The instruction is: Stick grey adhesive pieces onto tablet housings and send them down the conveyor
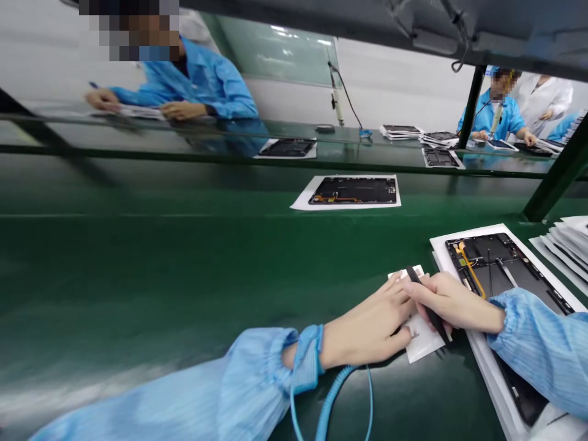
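Observation:
My left hand (367, 321) lies flat on a small white sheet (425, 344) on the green mat, fingers stretched out and pressing it down. A blue wrist strap (307, 358) with a coiled cord circles that wrist. My right hand (452, 301) is closed round black tweezers (429, 313), whose tip touches the sheet's upper end by my left fingertips. Just right of both hands an opened tablet back (500, 269) with an orange flex cable rests on a white tray (438, 248).
Another opened tablet on white paper (349, 191) lies on the green belt beyond. A stack of white sheets (567, 242) sits at the far right. Workers in blue coats (202, 82) sit across the line, with more tablets (287, 147) on the far bench. A green post (554, 184) stands right.

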{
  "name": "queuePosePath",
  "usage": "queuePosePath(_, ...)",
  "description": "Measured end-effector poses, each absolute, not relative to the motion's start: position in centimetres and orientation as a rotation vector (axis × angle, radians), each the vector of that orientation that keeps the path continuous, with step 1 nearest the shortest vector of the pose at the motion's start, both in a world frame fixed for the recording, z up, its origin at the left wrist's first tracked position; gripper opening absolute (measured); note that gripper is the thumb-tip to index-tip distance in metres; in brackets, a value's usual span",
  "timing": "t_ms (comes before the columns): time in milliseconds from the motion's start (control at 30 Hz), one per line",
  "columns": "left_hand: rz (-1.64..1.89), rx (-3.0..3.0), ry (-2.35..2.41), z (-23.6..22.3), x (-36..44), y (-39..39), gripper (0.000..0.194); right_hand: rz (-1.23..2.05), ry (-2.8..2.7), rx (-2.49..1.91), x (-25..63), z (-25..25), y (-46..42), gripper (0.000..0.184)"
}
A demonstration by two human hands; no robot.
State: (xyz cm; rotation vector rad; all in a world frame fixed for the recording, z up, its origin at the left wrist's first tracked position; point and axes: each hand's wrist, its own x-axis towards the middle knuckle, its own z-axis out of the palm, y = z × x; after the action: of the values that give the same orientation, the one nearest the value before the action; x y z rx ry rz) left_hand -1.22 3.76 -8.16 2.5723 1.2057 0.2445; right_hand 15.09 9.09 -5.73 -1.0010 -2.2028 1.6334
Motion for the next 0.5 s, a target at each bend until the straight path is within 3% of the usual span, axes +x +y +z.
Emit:
queuePosePath(67, 0.265, 2.578, 1.191, -8.18, -1.28, 3.75, 0.024, 1.652, -2.186, -1.013, 15.20, -6.18, 9.25, 0.045)
queuePosePath(233, 0.303, 2.567, 1.181, -8.47, -1.61, 3.76, 0.046, 1.614, -2.104, -1.003, 15.03, -6.81, 9.66, 0.012)
queuePosePath(367, 0.331, 2.573, 1.181, -8.91, -2.04, 4.25, 0.054, 1.590, -2.094, -0.984, 14.98, -6.63, 9.86, 0.008)
queuePosePath(500, 0.384, 2.600, 1.134, -8.99, -2.07, 4.31, 0.050, 1.621, -2.099, -0.971, 15.05, -6.54, 9.91, 0.007)
